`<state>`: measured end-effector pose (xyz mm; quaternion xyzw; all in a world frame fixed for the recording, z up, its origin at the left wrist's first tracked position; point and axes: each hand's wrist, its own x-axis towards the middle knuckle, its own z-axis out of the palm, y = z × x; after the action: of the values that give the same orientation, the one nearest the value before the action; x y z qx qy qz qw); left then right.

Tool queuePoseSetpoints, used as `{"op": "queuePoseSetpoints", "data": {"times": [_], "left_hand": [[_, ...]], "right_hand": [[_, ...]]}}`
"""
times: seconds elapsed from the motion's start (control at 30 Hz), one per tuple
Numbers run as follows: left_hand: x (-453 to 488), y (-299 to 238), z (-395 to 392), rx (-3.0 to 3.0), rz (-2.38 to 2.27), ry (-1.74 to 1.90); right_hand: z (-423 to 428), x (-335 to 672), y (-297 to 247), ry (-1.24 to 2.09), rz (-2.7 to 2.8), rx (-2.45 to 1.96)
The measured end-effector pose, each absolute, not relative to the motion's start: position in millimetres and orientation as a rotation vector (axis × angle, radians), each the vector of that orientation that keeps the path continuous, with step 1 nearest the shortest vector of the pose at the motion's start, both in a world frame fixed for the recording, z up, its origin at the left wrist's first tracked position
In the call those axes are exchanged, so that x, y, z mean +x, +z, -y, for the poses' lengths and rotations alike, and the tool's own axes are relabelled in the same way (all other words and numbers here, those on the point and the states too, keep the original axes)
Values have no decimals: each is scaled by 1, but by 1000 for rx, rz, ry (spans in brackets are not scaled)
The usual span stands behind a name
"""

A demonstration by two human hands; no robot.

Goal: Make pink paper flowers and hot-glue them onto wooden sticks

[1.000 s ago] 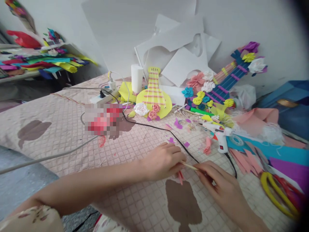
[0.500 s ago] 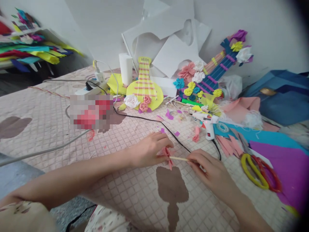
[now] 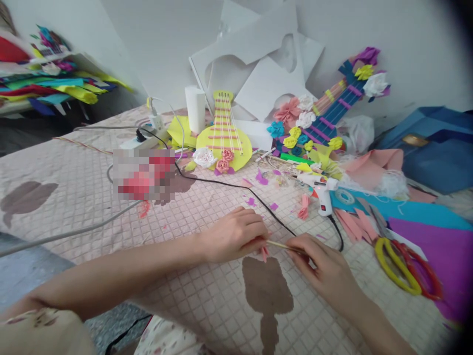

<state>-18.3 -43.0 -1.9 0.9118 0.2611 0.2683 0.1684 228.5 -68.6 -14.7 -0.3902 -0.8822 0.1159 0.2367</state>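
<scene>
My left hand [image 3: 236, 234] is closed around a small pink paper piece [image 3: 264, 252] at one end of a thin wooden stick [image 3: 280, 245]. My right hand [image 3: 322, 264] pinches the other end of that stick. Both hands rest low over the pink quilted cloth [image 3: 207, 296], just above a brown patch [image 3: 268, 291]. A black cable [image 3: 258, 202] runs right behind my hands to a white glue gun [image 3: 323, 195].
A yellow paper guitar [image 3: 223, 140] and a blue flower-covered guitar [image 3: 325, 121] lean by white cut boards [image 3: 258, 64]. Yellow and red scissors [image 3: 404, 268], pink strips and purple and teal sheets [image 3: 436, 236] lie right. A power strip [image 3: 144, 140] and white roll [image 3: 195, 108] stand behind.
My left fingers have closed back over the pink piece, which showed more half a second ago. Both hands stay on the stick at about the same spot; the view has shifted slightly.
</scene>
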Motion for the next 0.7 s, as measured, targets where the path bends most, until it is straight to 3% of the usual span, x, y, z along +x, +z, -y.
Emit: {"op": "queuePoseSetpoints", "data": {"times": [0.7], "left_hand": [[-15, -5, 42, 2626, -836, 637]], "right_hand": [[66, 229, -18, 332, 2403, -1075]]}}
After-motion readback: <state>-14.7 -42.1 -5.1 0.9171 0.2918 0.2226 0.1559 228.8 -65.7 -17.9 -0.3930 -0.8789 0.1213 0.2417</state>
